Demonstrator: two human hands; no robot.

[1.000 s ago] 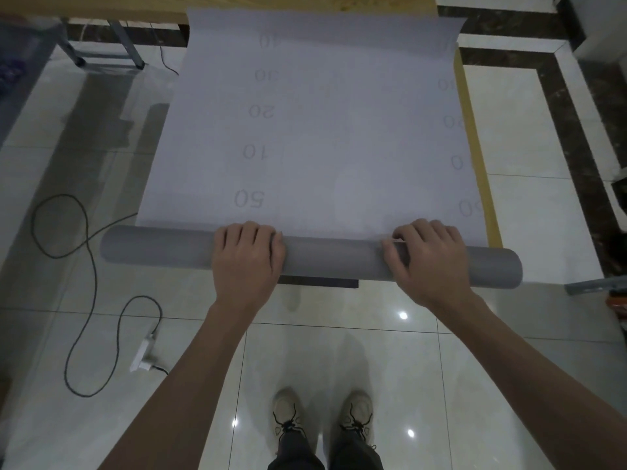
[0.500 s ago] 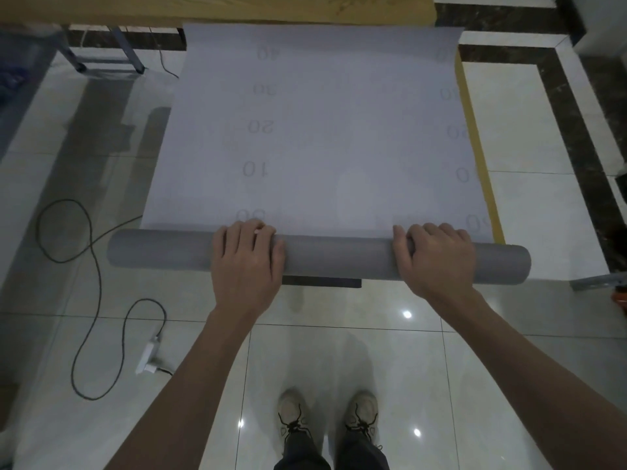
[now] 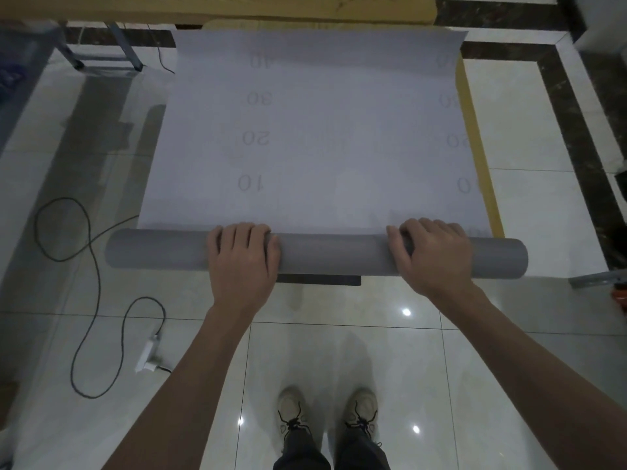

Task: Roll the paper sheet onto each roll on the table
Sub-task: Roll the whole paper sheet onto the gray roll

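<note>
Grey roll point(image 3: 315, 254) lies across the wooden worktop's point(image 3: 476, 137) near edge, the paper sheet point(image 3: 315, 130) spread beyond it. Left hand point(image 3: 242, 262) and right hand point(image 3: 436, 257) apparently curl over it, well apart.

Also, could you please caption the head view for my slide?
Left hand and right hand grip the grey cylindrical roll, pale numbered paper sheet spread across the wooden table.

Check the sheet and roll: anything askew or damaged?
No damage shows. The sheet lies off-centre on the table: wood shows only along its right side. Its far right corner curls up slightly. Left hand and right hand grip the roll.
</note>
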